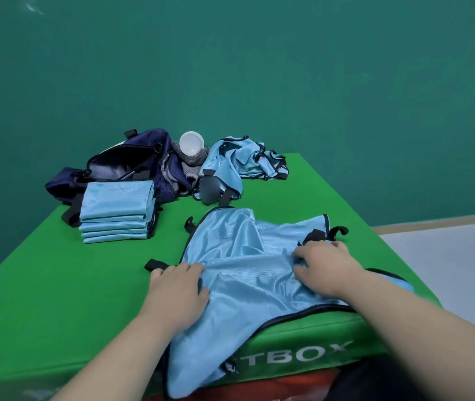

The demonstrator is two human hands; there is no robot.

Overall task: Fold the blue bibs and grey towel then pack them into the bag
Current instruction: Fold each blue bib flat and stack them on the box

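spread bib (245,256) lies right of the folded stack (117,212) and nearer the person. Its long axis runs near-to-far, the near end draped over the front edge of the green surface (57,285). left grip (177,285) wide and flat, fingers straight, pressing the bib's left edge. right grip (321,267) curled, pinching fabric on its right side. Open navy bag (132,163) just behind the stack; grey towel (193,162) and loose bib pile (245,160) behind-right of the stack
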